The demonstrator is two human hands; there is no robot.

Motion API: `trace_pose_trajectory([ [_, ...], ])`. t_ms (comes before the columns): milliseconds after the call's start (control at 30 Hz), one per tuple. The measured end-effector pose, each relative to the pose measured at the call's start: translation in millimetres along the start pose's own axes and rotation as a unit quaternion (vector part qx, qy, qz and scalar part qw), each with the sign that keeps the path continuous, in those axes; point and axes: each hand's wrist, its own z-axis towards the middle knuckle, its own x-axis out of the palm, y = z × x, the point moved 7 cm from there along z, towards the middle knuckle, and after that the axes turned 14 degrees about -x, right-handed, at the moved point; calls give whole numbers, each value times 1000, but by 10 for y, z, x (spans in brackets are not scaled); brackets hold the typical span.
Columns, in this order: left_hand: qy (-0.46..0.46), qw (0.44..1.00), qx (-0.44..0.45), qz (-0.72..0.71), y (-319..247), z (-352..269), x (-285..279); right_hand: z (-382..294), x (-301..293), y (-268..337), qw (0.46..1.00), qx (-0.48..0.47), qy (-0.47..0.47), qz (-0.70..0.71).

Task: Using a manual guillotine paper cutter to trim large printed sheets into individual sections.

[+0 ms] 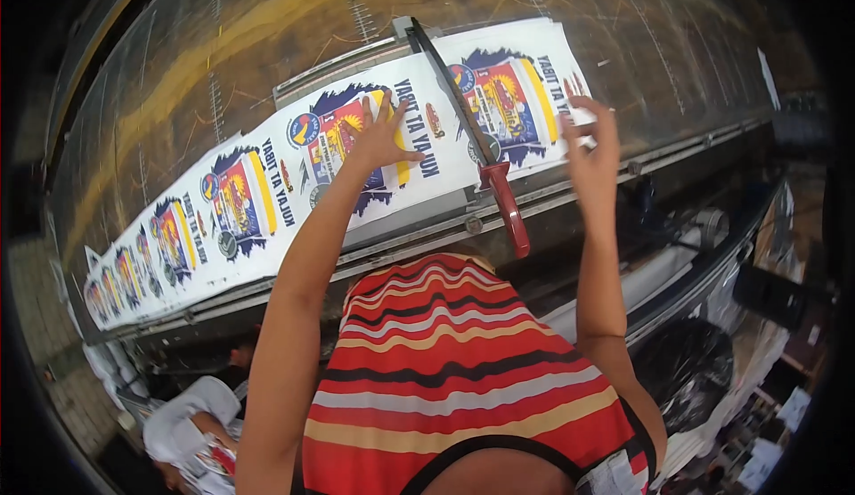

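Note:
A long white printed sheet (327,207) with repeated colourful designs lies across a worn worktable (280,34). My left hand (384,135) rests on it, palm down with fingers spread, over one of the prints. Across the sheet, right of that hand, lies a guillotine-type cutter's long dark blade (454,91), its red handle (511,214) pointing towards me over the table's near edge. At the sheet's right end is my right hand (589,131), thumb and fingers curled close together around small white scraps; whether it grips them is unclear.
A metal rail (401,251) runs along the near table edge. Beneath and right of it are rolls of material (651,268) and a black plastic bag (691,368). Another person in a white top (194,408) is at the lower left. A ruler strip (334,70) lies behind the sheet.

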Motion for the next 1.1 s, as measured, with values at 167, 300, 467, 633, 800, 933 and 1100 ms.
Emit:
trace_pose_trajectory([
  [167, -2, 1000, -5, -7, -30, 98, 2, -580, 562, 762, 979, 70, 188, -46],
  [300, 6, 1000, -6, 13, -50, 137, -3, -862, 746, 445, 896, 155, 389, -147],
  [467, 23, 999, 0, 29, -41, 172, -1, -1275, 944, 191, 890, 95, 403, -189],
  [633, 18, 1000, 4, 5, 8, 199, 63, -1690, 1144, -318, 925, 43, 333, -179],
  [800, -5, 1000, 21, -11, 16, 225, 60, -1968, 1349, -685, 932, 15, 308, -190],
  [933, 15, 999, 21, 47, -4, 236, 89, -2032, 1384, -784, 925, 35, 325, -193],
  [1100, 26, 999, 5, 20, 32, 275, 108, -1741, 1223, -428, 901, 144, 378, -159],
])
